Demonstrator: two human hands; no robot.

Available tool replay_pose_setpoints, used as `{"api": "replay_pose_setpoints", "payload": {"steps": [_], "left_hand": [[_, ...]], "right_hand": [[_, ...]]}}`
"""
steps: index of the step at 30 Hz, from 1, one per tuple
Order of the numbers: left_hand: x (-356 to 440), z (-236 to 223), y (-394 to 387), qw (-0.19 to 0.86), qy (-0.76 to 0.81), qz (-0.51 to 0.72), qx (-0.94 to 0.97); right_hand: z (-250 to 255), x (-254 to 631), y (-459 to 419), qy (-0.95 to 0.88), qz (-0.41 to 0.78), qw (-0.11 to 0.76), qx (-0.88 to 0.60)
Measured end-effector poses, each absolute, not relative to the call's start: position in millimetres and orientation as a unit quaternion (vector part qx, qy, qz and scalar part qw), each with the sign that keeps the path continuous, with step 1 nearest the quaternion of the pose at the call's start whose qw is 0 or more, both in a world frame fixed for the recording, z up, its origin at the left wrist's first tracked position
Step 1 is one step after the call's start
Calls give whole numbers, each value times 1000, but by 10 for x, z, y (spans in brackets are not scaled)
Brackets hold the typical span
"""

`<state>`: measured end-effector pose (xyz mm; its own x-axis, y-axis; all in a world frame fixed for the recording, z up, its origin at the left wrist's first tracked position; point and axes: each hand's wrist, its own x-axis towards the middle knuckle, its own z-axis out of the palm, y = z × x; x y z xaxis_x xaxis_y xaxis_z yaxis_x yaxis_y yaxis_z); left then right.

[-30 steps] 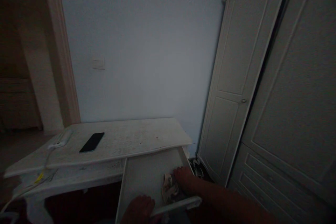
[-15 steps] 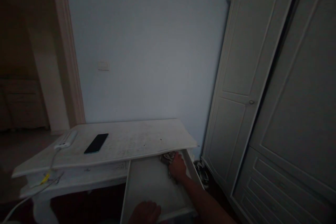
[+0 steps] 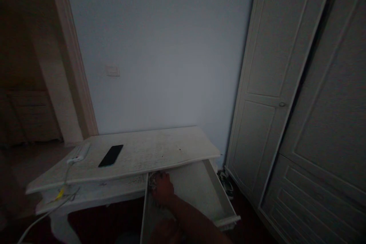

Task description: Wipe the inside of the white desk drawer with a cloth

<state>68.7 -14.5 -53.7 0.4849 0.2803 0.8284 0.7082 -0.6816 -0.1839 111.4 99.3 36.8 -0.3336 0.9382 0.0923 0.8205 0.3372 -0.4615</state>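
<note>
A white desk (image 3: 148,152) stands against the wall with its right drawer (image 3: 200,190) pulled out. My right hand (image 3: 162,190) reaches across into the drawer's far left corner, fingers closed on a crumpled pale cloth (image 3: 153,181) pressed against the drawer bottom. Only part of my left hand (image 3: 166,234) shows at the bottom edge, on the drawer's near left front; my right forearm hides most of it and its fingers cannot be made out.
A black phone (image 3: 111,155) and a white power strip (image 3: 80,152) with a trailing cable lie on the desk top. A tall white wardrobe (image 3: 286,103) stands right of the desk, with shoes (image 3: 225,183) on the floor between. A dark doorway opens at left.
My right hand has moved with the cloth from the drawer's near right, along the far right corner, over to the far left corner. The view has shifted right.
</note>
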Motion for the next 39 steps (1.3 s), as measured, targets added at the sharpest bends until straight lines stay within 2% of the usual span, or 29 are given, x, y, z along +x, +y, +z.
{"api": "replay_pose_setpoints", "payload": {"steps": [6, 10, 13, 16, 22, 27, 34, 39], "left_hand": [[722, -114, -332, 262, -312, -408, -817], [700, 130, -426, 253, -315, -402, -821], [687, 91, -417, 237, -328, -399, -823], [670, -89, -378, 215, -351, -389, -824], [602, -291, -366, 181, -389, -358, -830], [533, -232, -363, 212, -364, -329, -845], [479, -313, -304, 212, -362, -318, -851], [481, -296, -312, 147, -393, -297, -858]], "right_hand": [[292, 1390, 971, -861, 186, 114, -460], [137, 1649, 933, -932, 147, 30, -330], [89, 1863, 854, -965, 143, -25, -220], [156, 2162, 747, -972, 151, -31, -178], [435, 2963, 616, -933, 160, -26, -321], [539, 3401, 659, -832, 153, 63, -529], [548, 3022, 1030, -670, 94, 159, -719], [600, 2586, 1202, -633, 92, 197, -743]]}}
